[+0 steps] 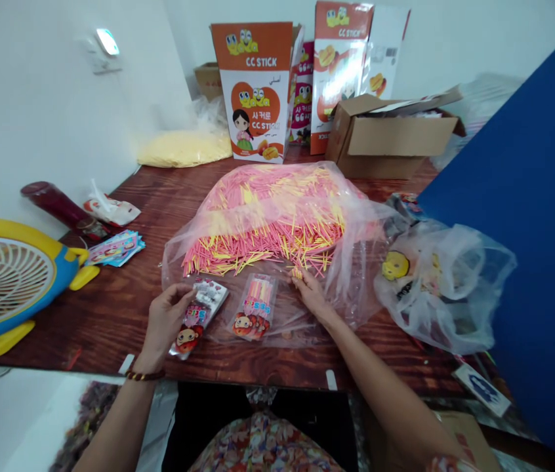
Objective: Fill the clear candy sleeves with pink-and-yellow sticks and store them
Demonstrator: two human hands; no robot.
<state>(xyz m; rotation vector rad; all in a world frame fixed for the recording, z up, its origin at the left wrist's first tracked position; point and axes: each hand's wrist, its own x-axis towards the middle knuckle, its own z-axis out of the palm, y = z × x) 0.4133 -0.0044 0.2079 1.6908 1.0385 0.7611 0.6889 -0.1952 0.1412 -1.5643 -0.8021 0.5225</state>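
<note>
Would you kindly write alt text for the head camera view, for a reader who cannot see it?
A person's left hand touches printed packets on a dark wooden table, while the right hand is at the near edge of pink and yellow sticks heaped in a clear plastic bag. A packet containing sticks lies between the hands; CC Stick cartons stand behind.

Pale walls (36, 105), one with a glowing lamp (107, 42), border a wooden table (110, 308).
</note>
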